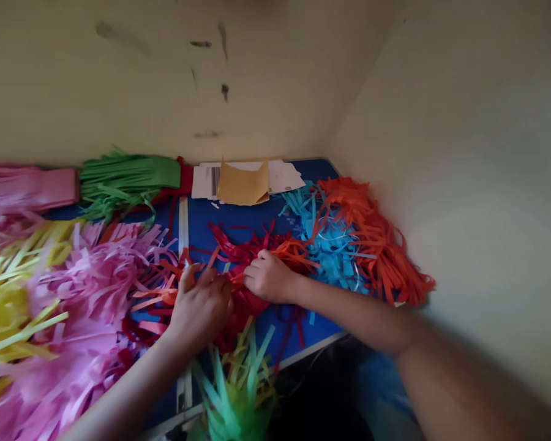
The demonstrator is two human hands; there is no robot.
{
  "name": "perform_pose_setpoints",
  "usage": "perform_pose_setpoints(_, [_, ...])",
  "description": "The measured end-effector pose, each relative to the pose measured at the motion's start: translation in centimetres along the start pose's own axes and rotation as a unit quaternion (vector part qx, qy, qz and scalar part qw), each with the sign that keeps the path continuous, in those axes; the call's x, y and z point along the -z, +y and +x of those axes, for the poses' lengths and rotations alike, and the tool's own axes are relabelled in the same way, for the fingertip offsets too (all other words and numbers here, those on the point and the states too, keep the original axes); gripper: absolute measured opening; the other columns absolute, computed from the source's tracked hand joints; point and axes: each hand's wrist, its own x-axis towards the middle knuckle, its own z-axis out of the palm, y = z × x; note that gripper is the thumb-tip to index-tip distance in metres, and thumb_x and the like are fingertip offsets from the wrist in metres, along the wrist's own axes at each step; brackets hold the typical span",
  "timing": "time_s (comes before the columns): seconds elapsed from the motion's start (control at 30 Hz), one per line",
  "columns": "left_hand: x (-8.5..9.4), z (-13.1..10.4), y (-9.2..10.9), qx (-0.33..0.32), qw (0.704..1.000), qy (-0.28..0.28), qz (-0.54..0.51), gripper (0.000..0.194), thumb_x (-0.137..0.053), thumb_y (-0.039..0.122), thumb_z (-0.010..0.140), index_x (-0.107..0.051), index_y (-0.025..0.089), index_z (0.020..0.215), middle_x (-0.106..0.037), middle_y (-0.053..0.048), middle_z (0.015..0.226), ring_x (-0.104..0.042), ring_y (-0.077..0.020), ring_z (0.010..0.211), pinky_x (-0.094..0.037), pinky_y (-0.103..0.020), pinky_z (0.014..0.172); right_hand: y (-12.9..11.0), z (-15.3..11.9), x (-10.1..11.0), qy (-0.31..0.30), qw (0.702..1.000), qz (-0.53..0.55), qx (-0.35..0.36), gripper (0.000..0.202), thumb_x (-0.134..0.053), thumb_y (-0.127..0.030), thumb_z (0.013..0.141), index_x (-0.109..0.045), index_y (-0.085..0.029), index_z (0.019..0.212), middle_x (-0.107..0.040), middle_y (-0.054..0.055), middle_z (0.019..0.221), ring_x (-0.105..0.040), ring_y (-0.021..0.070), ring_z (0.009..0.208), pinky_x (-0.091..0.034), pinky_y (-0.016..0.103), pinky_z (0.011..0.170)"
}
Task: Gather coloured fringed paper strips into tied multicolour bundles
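Observation:
Red tissue-paper fringe (252, 306) lies in front of me on the blue table, with strips of orange tissue-paper fringe (290, 250) over it. My right hand (270, 278) is closed, its fingers curled down on the orange fringe. Close by on the left, my left hand (204, 309) is closed too, gripping the other end of the same orange paper between the hands. Its fingertips are partly hidden by the back of the hand. Loose orange strips (165, 297) spread out to the left of it. Green and yellow fringe (239, 398) hangs at the near table edge.
Pink (92, 269) and yellow fringe (9, 306) cover the left side. A green fringe bundle (133, 174) and white and tan card pieces (243, 184) lie along the back wall. Blue (333, 248) and orange-red fringe (390, 263) are piled at the right wall.

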Motion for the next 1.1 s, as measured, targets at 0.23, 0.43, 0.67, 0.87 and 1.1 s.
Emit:
perform_pose_setpoints(0.23, [-0.5,-0.2,-0.2,0.031,0.999,-0.009,0.001,0.02,-0.051,0.013,0.08,-0.069,0.02,0.085,-0.073,-0.007,0.083,-0.063,-0.029,0.093,-0.03,-0.053,0.103,0.1,0.9,1.6,-0.039,0.999,0.012,0.013,0.02,-0.056,-0.028,0.089,-0.068,-0.012,0.093,-0.07,0.01,0.093,-0.061,0.0226,0.079,-0.03,0.041,0.077])
perform_pose_setpoints(0.43, [-0.4,0.0,-0.4,0.053,0.998,-0.005,-0.02,0.02,-0.052,0.012,0.077,-0.068,0.023,0.083,-0.073,-0.007,0.082,-0.062,-0.0291,0.094,-0.03,-0.054,0.104,1.2,2.2,1.5,-0.074,0.996,0.054,-0.019,0.019,-0.055,-0.023,0.088,-0.071,-0.013,0.088,-0.073,0.01,0.09,-0.064,0.0218,0.081,-0.03,0.04,0.078])
perform_pose_setpoints(0.67, [-1.0,-0.3,-0.3,0.093,0.995,0.014,-0.023,0.018,-0.053,0.009,0.081,-0.066,0.021,0.079,-0.072,-0.005,0.078,-0.064,-0.0269,0.091,-0.031,-0.053,0.104,0.4,3.0,1.5,-0.063,0.992,0.077,-0.083,0.024,-0.064,-0.039,0.082,-0.068,-0.017,0.09,-0.072,0.008,0.092,-0.061,0.0219,0.085,-0.031,0.037,0.079])
perform_pose_setpoints(0.87, [-1.8,-3.1,0.4,0.097,0.992,0.075,-0.004,0.03,-0.046,0.008,0.087,-0.07,0.027,0.087,-0.076,-0.001,0.091,-0.065,-0.0247,0.102,-0.031,-0.047,0.108,-1.1,0.3,-1.0,0.054,0.998,-0.009,-0.01,0.023,-0.044,-0.018,0.098,-0.064,-0.017,0.085,-0.066,0.004,0.079,-0.054,0.0191,0.079,-0.029,0.036,0.074])
perform_pose_setpoints(1.1, [-2.9,-6.5,0.1,0.131,0.987,0.06,-0.068,0.038,-0.043,0.01,0.09,-0.071,0.033,0.099,-0.077,0.001,0.102,-0.063,-0.0269,0.108,-0.028,-0.053,0.108,1.6,-2.9,-1.6,0.092,0.982,0.148,-0.077,0.015,-0.066,-0.032,0.092,-0.073,-0.023,0.081,-0.072,-0.001,0.086,-0.058,0.0143,0.084,-0.029,0.035,0.08])
